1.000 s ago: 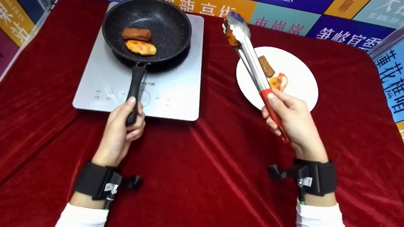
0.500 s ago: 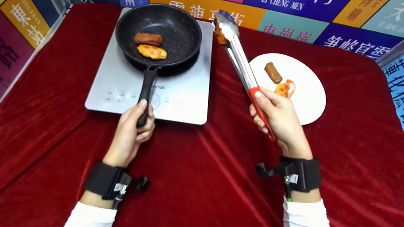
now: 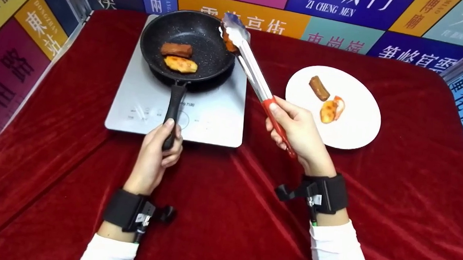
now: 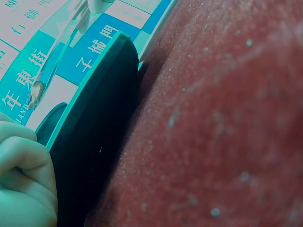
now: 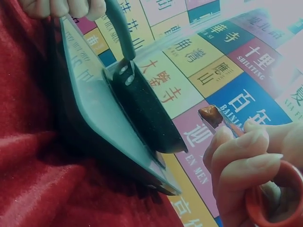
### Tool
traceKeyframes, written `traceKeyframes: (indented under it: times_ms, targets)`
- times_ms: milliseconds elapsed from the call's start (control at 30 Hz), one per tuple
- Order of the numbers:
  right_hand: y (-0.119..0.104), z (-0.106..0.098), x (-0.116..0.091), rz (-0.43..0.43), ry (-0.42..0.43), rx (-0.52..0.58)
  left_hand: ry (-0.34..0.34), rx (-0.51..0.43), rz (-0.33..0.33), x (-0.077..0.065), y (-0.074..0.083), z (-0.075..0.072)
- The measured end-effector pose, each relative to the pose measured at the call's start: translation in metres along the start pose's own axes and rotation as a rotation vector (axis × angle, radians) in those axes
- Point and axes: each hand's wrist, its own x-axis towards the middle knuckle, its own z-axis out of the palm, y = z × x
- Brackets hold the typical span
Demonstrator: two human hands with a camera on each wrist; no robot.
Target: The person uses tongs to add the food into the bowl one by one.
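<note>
Red-handled tongs (image 3: 255,68), clasped in the person's curled right hand (image 3: 299,129), hold a brown piece of food (image 3: 229,41) up at the right rim of a black frying pan (image 3: 204,41). The left hand (image 3: 155,151) is wrapped around the pan's handle (image 3: 176,97); one brown piece (image 3: 176,50) and one yellow piece (image 3: 180,64) lie inside, over a silver hotplate (image 3: 220,117). To the right, a white plate (image 3: 354,128) bears three pieces.
</note>
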Motion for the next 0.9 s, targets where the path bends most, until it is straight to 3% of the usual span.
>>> traceKeyframes:
  times_ms: [467,900]
  targets:
    - [0.006,0.016,0.008,0.004,-0.002,-0.102,0.012,0.026,0.003,-0.001,0.001,0.000]
    - [0.010,0.027,0.005,-0.100,0.029,-0.444,0.032,0.035,0.008,0.000,-0.001,0.000]
